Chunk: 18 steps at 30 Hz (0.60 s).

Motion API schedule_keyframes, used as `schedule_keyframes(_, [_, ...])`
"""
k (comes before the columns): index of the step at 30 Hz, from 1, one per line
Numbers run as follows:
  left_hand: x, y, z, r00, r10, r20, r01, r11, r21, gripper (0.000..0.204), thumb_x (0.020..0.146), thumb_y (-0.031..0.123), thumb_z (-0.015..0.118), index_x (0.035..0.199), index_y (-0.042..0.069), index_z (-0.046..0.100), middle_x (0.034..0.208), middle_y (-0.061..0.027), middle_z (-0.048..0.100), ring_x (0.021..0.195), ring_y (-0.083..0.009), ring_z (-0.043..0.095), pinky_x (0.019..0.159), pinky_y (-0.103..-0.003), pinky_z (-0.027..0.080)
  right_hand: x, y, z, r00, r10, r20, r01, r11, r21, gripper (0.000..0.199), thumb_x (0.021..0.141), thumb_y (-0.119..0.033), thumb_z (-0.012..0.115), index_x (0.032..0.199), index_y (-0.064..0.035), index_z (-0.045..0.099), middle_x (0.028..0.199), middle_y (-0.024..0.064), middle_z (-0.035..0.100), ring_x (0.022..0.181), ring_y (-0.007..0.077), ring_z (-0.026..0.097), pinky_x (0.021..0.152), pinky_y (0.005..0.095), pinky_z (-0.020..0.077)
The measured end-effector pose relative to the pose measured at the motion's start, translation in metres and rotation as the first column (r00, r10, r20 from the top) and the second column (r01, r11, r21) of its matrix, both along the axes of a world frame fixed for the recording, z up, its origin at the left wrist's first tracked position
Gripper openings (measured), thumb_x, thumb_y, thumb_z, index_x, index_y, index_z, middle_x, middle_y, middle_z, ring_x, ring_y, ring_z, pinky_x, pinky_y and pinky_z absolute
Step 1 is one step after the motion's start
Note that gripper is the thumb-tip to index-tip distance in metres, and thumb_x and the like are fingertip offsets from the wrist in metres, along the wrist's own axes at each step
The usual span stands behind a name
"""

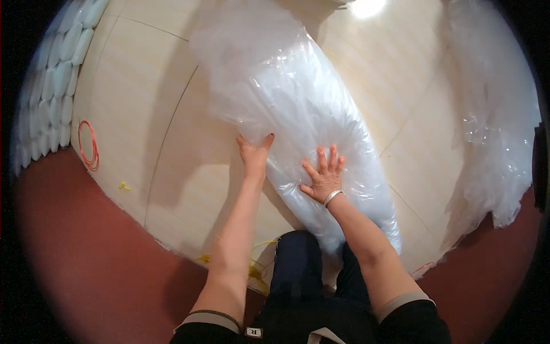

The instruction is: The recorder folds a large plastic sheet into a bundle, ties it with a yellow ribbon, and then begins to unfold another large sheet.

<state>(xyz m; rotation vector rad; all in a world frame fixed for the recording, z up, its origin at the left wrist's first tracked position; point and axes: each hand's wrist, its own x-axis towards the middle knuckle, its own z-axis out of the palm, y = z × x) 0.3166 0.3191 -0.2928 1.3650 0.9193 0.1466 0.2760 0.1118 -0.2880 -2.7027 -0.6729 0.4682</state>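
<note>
A long, bulging clear plastic bag [321, 103] lies on the floor in front of me, its loose upper end crumpled at the far side. What fills it looks whitish, but I cannot make out its kind. My right hand [325, 179], with a pale bracelet at the wrist, presses flat on the bag with fingers spread. At the bag's left edge is my left hand [254, 153], its thumb and a finger held apart. The other fingers of that hand are partly hidden. The near end of the bag reaches my knees.
Stacked whitish packs [57, 80] stand at the far left. Near them lies a coil of red cord [88, 146]. Yellow string scraps [256, 274] lie by my legs. Another clear plastic bag [495, 126] is on the right. Reddish-brown flooring [109, 246] borders the pale tiles.
</note>
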Motion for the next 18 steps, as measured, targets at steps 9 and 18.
schedule_keyframes(9, [-0.075,-0.026,0.017,0.931,0.271,-0.243,-0.343,0.877,-0.336,0.043,0.077,0.009,0.064,0.115,-0.004,0.048,0.109,-0.0109,0.055,0.097,-0.0208,0.052,0.083,-0.033,0.042,-0.024,-0.015,0.003,0.977,0.169,-0.126,-0.164,0.985,0.053,0.073,0.061,-0.051,0.066,0.128,-0.0369,0.04,0.147,0.0092,0.006,0.132,0.0406,-0.008,0.098,0.0612,0.0])
schedule_keyframes(18, [-0.152,-0.026,0.076,0.922,-0.014,-0.387,0.218,0.844,0.489,0.052,0.081,0.012,0.058,0.125,-0.003,0.034,0.127,-0.0162,0.04,0.114,-0.0305,0.04,0.096,-0.041,0.032,-0.041,-0.009,0.006,0.886,0.322,-0.333,-0.306,0.947,0.103,0.07,0.068,-0.048,0.063,0.131,-0.0401,0.033,0.147,0.0032,0.01,0.133,0.0377,-0.003,0.1,0.0604,0.0057])
